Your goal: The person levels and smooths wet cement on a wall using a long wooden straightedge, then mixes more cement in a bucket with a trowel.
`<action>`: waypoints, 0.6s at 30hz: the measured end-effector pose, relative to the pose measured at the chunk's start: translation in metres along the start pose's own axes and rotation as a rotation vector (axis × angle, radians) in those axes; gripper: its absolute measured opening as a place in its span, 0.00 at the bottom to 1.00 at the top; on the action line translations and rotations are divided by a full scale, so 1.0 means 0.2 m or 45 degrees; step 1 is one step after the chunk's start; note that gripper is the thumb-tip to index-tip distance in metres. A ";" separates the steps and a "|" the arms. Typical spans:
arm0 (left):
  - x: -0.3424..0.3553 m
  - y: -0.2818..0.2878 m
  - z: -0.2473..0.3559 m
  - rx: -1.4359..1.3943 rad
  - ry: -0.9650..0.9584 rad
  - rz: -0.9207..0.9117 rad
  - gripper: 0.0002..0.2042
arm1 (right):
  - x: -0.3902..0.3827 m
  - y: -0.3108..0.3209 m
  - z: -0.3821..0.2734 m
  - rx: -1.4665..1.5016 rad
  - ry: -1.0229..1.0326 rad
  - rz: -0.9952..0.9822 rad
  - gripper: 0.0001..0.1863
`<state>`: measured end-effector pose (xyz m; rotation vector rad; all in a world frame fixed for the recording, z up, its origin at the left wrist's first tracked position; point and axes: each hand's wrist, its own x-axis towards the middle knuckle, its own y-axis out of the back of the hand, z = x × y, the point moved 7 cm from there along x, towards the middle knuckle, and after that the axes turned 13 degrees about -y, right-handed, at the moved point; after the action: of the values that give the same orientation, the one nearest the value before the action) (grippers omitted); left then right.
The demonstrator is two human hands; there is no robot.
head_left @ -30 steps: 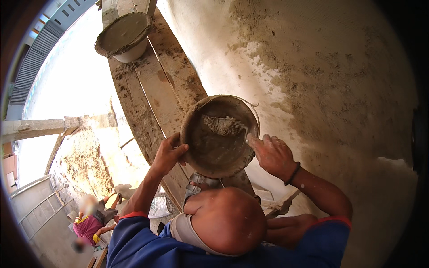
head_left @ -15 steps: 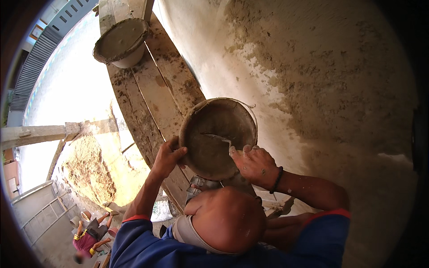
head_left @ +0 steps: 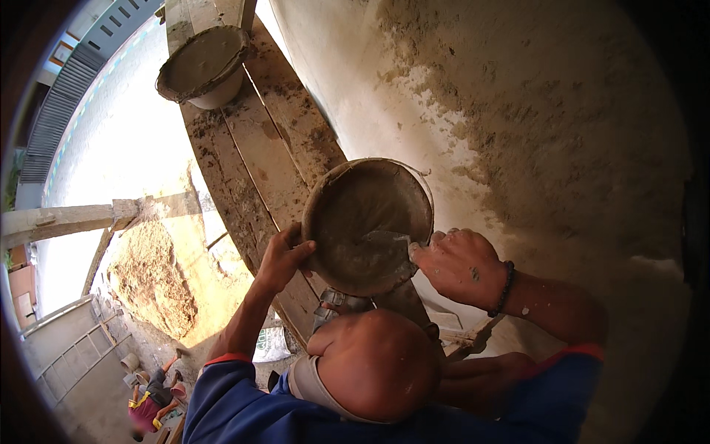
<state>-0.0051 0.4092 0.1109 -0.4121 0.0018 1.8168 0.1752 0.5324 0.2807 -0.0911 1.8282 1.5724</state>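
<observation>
Right hand (head_left: 462, 266) had shifted outward since half a second earlier, from over the bucket's interior to its right rim; trowel (head_left: 388, 237) had come with it, from mid-bucket toward the lower right. Left hand (head_left: 283, 259) had kept its place at the left rim.

Round bucket (head_left: 315, 211) stood at the near part of the plank platform (head_left: 255, 144), just ahead of the bent knee (head_left: 381, 362); its underside was hidden. Wet mortar (head_left: 362, 200) filled its lower part, grey-brown, the trowel blade lying partly in it.

Left hand pinched the bucket rim, thumb over the edge, fingers against the outer side. Right hand was curled closed around the trowel handle, most of which it covered; dark beaded bracelet (head_left: 506, 286) on that wrist, grey spatter on the skin.

Second bucket (head_left: 220, 95), pale-sided and mortar-filled, sat farther along the planks. Plastered wall (head_left: 562, 148) on the right, patchy and rough. Below left: sand heap (head_left: 151, 277), and a co-worker (head_left: 151, 403), well apart, whose hands were too small to read.
</observation>
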 end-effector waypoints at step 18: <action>-0.01 -0.04 0.03 -0.095 -0.024 0.048 0.17 | 0.49 -0.32 0.18 -0.117 0.033 -0.541 0.08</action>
<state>0.0018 0.4119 0.1182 -0.4504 -0.0714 1.8620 0.1498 0.5862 0.1726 -0.5099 1.6222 1.3536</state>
